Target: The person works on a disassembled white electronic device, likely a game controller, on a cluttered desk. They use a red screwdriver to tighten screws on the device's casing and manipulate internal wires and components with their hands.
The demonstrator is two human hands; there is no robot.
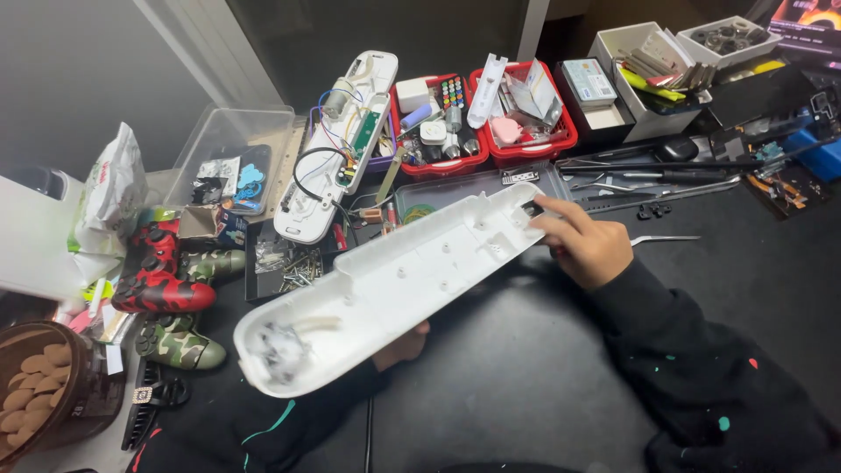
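Observation:
A long white plastic shell (pixel 403 280) of a device lies slanted across the middle, inner side up, with screw posts and a clump of grey parts at its near rounded end. My left hand (pixel 401 347) supports it from beneath, mostly hidden, fingers curled under its lower edge. My right hand (pixel 583 245) grips the shell's far end, fingers closed around the edge. Both sleeves are black with paint specks. The matching half (pixel 337 144), with a green circuit board and wires, lies behind on the table.
Two red trays (pixel 480 149) of small parts stand at the back, with white boxes (pixel 648 114) to their right. Game controllers (pixel 162 271) lie at the left, beside a black tray of screws (pixel 293 267), a clear plastic box (pixel 232 162) and a jar (pixel 44 390). Tweezers (pixel 661 238) and tools lie right.

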